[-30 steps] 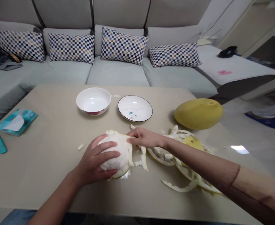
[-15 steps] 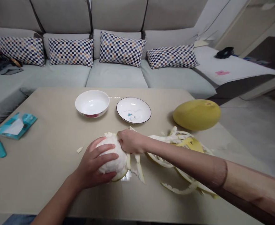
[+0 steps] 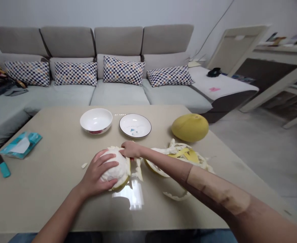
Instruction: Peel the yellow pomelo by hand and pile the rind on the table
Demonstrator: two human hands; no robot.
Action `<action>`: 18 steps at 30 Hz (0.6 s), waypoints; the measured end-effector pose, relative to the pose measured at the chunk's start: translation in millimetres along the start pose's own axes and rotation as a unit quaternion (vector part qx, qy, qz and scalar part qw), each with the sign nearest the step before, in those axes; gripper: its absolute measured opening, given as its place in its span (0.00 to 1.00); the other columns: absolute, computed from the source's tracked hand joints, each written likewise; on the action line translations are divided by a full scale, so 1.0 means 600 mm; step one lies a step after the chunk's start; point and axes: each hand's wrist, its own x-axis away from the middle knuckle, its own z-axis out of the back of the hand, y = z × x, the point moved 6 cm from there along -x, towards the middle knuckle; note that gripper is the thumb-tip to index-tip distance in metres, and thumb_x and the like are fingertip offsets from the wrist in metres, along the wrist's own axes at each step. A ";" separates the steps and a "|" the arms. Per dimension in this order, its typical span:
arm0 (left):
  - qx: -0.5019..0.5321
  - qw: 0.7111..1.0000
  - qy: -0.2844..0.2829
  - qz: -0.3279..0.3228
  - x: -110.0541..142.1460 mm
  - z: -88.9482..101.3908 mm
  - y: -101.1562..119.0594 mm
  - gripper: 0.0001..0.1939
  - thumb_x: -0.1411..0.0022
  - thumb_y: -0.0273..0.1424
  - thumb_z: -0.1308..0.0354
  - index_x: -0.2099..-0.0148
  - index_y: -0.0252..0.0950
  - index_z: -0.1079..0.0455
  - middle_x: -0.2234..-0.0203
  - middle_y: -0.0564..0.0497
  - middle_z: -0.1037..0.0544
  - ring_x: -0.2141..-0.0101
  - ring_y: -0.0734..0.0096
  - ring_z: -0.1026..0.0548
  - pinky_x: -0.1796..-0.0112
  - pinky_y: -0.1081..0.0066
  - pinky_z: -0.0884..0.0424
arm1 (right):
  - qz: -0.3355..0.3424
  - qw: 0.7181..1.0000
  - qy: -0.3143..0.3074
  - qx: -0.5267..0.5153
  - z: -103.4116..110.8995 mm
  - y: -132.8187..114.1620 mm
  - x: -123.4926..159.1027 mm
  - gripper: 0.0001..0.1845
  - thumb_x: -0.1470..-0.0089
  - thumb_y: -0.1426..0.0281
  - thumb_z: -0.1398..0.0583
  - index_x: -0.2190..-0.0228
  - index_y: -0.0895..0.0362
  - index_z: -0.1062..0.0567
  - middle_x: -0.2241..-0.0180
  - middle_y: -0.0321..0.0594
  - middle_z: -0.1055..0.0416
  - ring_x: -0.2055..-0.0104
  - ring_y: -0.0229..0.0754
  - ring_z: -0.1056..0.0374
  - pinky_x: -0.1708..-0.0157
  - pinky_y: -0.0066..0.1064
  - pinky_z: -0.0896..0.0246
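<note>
A partly peeled pomelo (image 3: 114,170) rests on the table, its white pith bare on top and yellow-green rind along its lower right side. My left hand (image 3: 97,172) is wrapped round its left side, fingers spread over the pith. At the upper right edge of the fruit, my right hand (image 3: 131,149) is closed, pinching the peel; its fingertips are partly hidden. Just below that hand lies a strip of peel (image 3: 139,170). To the right, partly behind my right forearm, is a heap of pomelo peel (image 3: 188,154), white and yellow.
Beyond the fruit stand a white bowl (image 3: 96,122) and a dark-rimmed plate (image 3: 135,125). A whole pomelo (image 3: 190,127) sits at the back right. On the left lie a tissue pack (image 3: 22,145) and a teal-handled knife (image 3: 3,166). A small peel scrap (image 3: 84,165) is near my left hand.
My view has tilted upward, showing more wall and room. Both hands stay on the pomelo, with the right still at its upper right edge.
</note>
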 end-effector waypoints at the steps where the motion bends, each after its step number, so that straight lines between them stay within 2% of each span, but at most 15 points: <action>1: 0.007 1.000 -0.007 0.004 0.003 0.001 -0.005 0.23 0.42 0.35 0.36 0.45 0.42 0.33 0.44 0.43 0.29 0.38 0.52 0.38 0.40 0.46 0.39 | -0.007 1.000 -0.007 -0.015 -0.003 0.003 0.002 0.18 0.38 0.63 0.41 0.50 0.59 0.28 0.50 0.46 0.30 0.53 0.46 0.30 0.54 0.42 0.31; 3: 0.028 0.999 -0.029 0.011 0.008 0.003 -0.011 0.23 0.43 0.37 0.34 0.45 0.43 0.32 0.43 0.44 0.30 0.37 0.51 0.40 0.40 0.46 0.39 | -0.014 0.999 -0.014 -0.042 -0.011 0.007 0.011 0.19 0.38 0.62 0.41 0.49 0.58 0.30 0.48 0.45 0.31 0.51 0.46 0.31 0.53 0.44 0.31; 5: 0.046 0.998 -0.047 0.024 0.008 0.008 -0.008 0.21 0.44 0.38 0.34 0.48 0.44 0.30 0.43 0.44 0.30 0.36 0.52 0.41 0.41 0.47 0.38 | -0.014 0.997 -0.013 -0.076 -0.023 0.011 0.030 0.15 0.38 0.63 0.42 0.55 0.62 0.26 0.52 0.50 0.28 0.52 0.49 0.30 0.53 0.41 0.32; 7: 0.045 0.996 -0.049 0.058 0.003 0.014 0.001 0.13 0.41 0.37 0.36 0.54 0.42 0.30 0.45 0.45 0.28 0.37 0.53 0.41 0.42 0.49 0.36 | -0.014 0.992 -0.029 -0.122 -0.044 0.015 0.056 0.15 0.38 0.64 0.44 0.66 0.63 0.24 0.62 0.53 0.24 0.57 0.51 0.27 0.58 0.38 0.30; 9: 0.019 0.993 -0.040 0.111 -0.004 0.019 0.012 0.07 0.39 0.35 0.40 0.59 0.40 0.32 0.48 0.45 0.27 0.39 0.54 0.38 0.45 0.52 0.33 | -0.019 0.981 -0.063 -0.180 -0.070 0.017 0.085 0.18 0.39 0.63 0.47 0.74 0.61 0.26 0.74 0.49 0.24 0.68 0.49 0.25 0.69 0.36 0.29; 10: -0.005 0.990 -0.036 0.133 -0.007 0.020 0.018 0.08 0.39 0.35 0.40 0.58 0.39 0.33 0.49 0.44 0.27 0.42 0.54 0.35 0.46 0.52 0.32 | -0.022 0.974 -0.080 -0.210 -0.082 0.018 0.098 0.19 0.41 0.63 0.48 0.76 0.60 0.27 0.79 0.46 0.26 0.73 0.47 0.26 0.73 0.35 0.29; 12: -0.059 0.984 -0.028 0.163 -0.015 0.022 0.027 0.19 0.42 0.36 0.38 0.49 0.39 0.34 0.49 0.41 0.30 0.45 0.53 0.32 0.48 0.52 0.30 | -0.027 0.959 -0.102 -0.262 -0.099 0.017 0.114 0.18 0.43 0.62 0.48 0.78 0.58 0.28 0.84 0.42 0.30 0.79 0.45 0.29 0.78 0.34 0.31; 14: -0.104 0.978 -0.051 0.171 -0.024 0.015 0.030 0.30 0.44 0.39 0.36 0.41 0.40 0.38 0.45 0.40 0.32 0.46 0.51 0.32 0.48 0.51 0.30 | -0.028 0.947 -0.110 -0.301 -0.106 0.016 0.117 0.16 0.45 0.63 0.47 0.78 0.58 0.28 0.86 0.41 0.31 0.81 0.45 0.30 0.79 0.33 0.33; 16: -0.138 0.971 -0.090 0.171 -0.033 0.004 0.028 0.33 0.45 0.42 0.36 0.39 0.40 0.38 0.43 0.40 0.33 0.44 0.48 0.32 0.47 0.49 0.31 | -0.028 0.940 -0.101 -0.325 -0.106 0.021 0.109 0.15 0.47 0.63 0.46 0.80 0.58 0.29 0.87 0.40 0.33 0.82 0.43 0.32 0.80 0.32 0.35; 18: -0.161 0.965 -0.109 0.174 -0.041 -0.005 0.023 0.30 0.45 0.43 0.36 0.42 0.38 0.35 0.44 0.39 0.30 0.45 0.46 0.31 0.48 0.48 0.31 | -0.025 0.937 -0.074 -0.339 -0.103 0.031 0.098 0.15 0.49 0.64 0.45 0.82 0.57 0.30 0.88 0.39 0.35 0.84 0.40 0.37 0.82 0.30 0.40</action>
